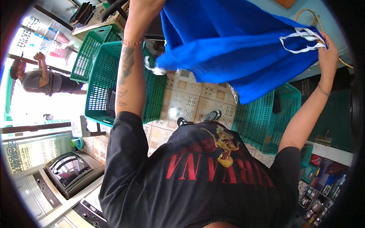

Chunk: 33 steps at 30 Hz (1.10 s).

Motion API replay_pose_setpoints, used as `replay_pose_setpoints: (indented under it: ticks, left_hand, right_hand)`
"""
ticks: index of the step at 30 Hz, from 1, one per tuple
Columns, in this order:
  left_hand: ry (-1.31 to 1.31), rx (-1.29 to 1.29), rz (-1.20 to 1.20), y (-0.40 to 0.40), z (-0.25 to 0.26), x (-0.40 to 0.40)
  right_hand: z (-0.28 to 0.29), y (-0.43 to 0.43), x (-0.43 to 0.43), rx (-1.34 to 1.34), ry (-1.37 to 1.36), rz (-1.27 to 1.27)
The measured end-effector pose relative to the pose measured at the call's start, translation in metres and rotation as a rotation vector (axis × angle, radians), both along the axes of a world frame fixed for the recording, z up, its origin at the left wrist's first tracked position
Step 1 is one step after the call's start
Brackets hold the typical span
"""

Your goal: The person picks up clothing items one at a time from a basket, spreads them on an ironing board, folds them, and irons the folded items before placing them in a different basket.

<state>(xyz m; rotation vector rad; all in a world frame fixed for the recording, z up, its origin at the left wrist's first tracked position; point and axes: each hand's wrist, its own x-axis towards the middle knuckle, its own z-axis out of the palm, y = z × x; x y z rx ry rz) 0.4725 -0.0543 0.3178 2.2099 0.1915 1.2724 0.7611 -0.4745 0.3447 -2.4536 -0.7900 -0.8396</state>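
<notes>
A large blue cloth (205,54) with white fabric ties hangs spread out before me, between my raised hands. My right hand (328,55) grips its right end, where looped white ties (303,40) bunch by the fingers. At the top edge, my left hand (146,7) meets the cloth's upper left side; its fingers are cut off by the picture's rim. More white ties (155,67) dangle from the cloth's lower left corner, slightly blurred.
Green plastic baskets (102,71) stand at left, one with dark fabric inside; more baskets (253,122) stand at right. Patterned floor tiles (182,99) lie below. Washing machines (74,171) line the lower left. Beyond the bright opening stands another person (40,79). Shelves (319,182) hold goods.
</notes>
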Motion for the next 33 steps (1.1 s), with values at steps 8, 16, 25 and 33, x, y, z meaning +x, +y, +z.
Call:
replay_pose_setpoints:
  ticks: [8,16,25,33]
  left_hand:
    - [0.156,-0.343,-0.371,0.022,0.003,0.042]
    - [-0.079,0.484,0.520,0.013,-0.086,0.115]
    - [-0.098,-0.303,-0.540,-0.146,-0.034,0.167]
    - [-0.025,-0.278,-0.449,0.007,-0.018,0.110]
  right_hand:
    - [-0.008,-0.041,0.031,0.196,0.399,0.274]
    - [0.052,0.039,0.014,-0.246,0.253,0.493]
    - [0.029,0.159,-0.018,-0.230,0.194,0.809]
    - [-0.144,0.113,0.033,0.200,0.744,1.215]
